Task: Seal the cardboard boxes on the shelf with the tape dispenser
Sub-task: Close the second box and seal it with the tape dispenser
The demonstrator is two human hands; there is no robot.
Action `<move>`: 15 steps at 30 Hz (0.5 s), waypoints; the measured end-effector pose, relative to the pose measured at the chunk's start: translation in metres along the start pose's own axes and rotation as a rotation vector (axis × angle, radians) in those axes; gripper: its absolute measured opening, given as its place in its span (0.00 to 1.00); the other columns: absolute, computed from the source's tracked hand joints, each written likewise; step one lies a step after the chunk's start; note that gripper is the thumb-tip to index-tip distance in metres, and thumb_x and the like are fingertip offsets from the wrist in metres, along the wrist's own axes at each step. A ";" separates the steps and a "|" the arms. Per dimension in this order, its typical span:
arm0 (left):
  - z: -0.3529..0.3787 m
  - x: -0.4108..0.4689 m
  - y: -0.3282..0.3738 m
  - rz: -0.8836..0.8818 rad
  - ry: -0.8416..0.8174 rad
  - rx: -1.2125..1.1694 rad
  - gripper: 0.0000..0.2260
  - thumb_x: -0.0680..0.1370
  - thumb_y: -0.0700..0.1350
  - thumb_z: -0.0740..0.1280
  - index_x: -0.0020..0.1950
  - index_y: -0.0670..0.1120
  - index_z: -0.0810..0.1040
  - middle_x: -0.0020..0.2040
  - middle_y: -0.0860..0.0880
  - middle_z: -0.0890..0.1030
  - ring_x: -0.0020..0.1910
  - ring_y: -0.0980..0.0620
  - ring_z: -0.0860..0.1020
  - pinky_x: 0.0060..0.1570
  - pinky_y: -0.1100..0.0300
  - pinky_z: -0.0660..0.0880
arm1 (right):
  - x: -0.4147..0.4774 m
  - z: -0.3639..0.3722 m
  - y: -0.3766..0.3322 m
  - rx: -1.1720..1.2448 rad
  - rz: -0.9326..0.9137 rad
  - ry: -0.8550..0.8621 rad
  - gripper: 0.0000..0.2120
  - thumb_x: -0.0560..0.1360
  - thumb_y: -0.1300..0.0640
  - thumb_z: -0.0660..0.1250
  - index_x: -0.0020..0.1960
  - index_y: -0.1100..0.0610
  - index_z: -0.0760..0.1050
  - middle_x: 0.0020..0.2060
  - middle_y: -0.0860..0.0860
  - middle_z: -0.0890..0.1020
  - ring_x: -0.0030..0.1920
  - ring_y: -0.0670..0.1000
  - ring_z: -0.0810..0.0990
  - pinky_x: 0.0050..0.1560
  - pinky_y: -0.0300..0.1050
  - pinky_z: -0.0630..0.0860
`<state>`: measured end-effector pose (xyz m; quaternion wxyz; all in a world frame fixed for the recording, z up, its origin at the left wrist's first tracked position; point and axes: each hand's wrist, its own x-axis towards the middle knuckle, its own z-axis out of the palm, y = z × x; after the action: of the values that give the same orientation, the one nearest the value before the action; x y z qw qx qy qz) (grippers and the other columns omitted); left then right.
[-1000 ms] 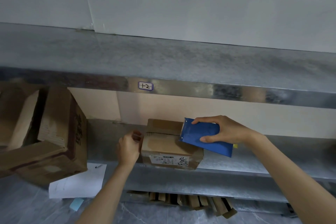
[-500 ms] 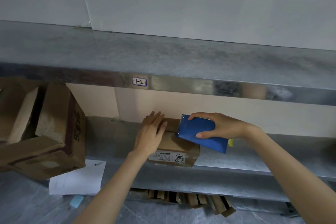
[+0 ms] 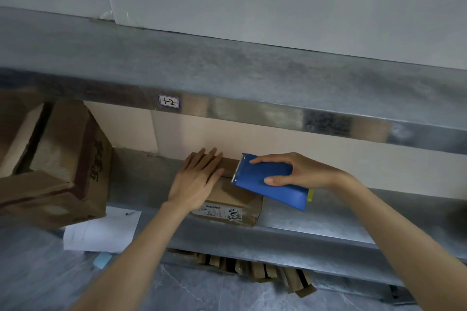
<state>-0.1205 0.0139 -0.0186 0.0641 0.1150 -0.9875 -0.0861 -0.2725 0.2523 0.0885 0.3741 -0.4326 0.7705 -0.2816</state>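
The left hand (image 3: 195, 182) is now lying flat on top of the box (image 3: 235, 197), where a second ago it was curled at the box's left end. The right hand (image 3: 300, 171) has hardly shifted.

The left hand's fingers are lying straight and slightly spread, pointing toward the wall and pressing the left half of the lid down. The right hand is gripping the dispenser (image 3: 262, 179), thumb on its near face and fingers curled over its far edge.

The dispenser is hovering over the box's right half, tilted, with its toothed edge facing left toward the left hand and just beside its fingertips. Whether the teeth are touching the cardboard cannot be told. A crease is crossing the lid from left to right, from under the left hand toward the teeth. The next pull is probably running along that line, away from the left hand, with the right hand being the nearer one to it.

The box is sitting at the shelf's (image 3: 316, 219) front edge. It is small, brown and scuffed, with a printed label and a scrawl on its near face. A bigger box (image 3: 63, 159) is tipping well to its left, and paper (image 3: 101, 232) is lying below and left of it.
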 end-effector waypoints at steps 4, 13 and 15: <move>-0.002 0.002 0.002 -0.028 -0.030 -0.028 0.41 0.74 0.67 0.23 0.81 0.55 0.54 0.81 0.54 0.56 0.80 0.51 0.51 0.78 0.54 0.47 | -0.007 -0.012 0.010 0.022 -0.008 -0.016 0.22 0.73 0.42 0.71 0.66 0.33 0.74 0.63 0.30 0.76 0.60 0.36 0.77 0.59 0.34 0.73; -0.005 0.003 0.003 -0.047 -0.068 -0.017 0.33 0.78 0.64 0.33 0.81 0.56 0.52 0.81 0.57 0.54 0.80 0.54 0.49 0.78 0.58 0.43 | -0.037 -0.032 0.044 0.051 -0.001 -0.045 0.22 0.72 0.43 0.71 0.65 0.32 0.74 0.63 0.29 0.74 0.61 0.36 0.76 0.59 0.31 0.73; -0.005 0.003 0.003 -0.050 -0.072 -0.022 0.33 0.79 0.64 0.34 0.81 0.56 0.53 0.81 0.57 0.54 0.80 0.54 0.49 0.77 0.59 0.42 | -0.043 -0.037 0.050 0.047 0.006 -0.048 0.22 0.72 0.44 0.72 0.65 0.32 0.75 0.63 0.29 0.75 0.61 0.36 0.76 0.58 0.32 0.74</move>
<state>-0.1235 0.0150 -0.0134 0.0274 0.1355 -0.9850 -0.1029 -0.3113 0.3173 0.0857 0.4033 -0.4280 0.7557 -0.2883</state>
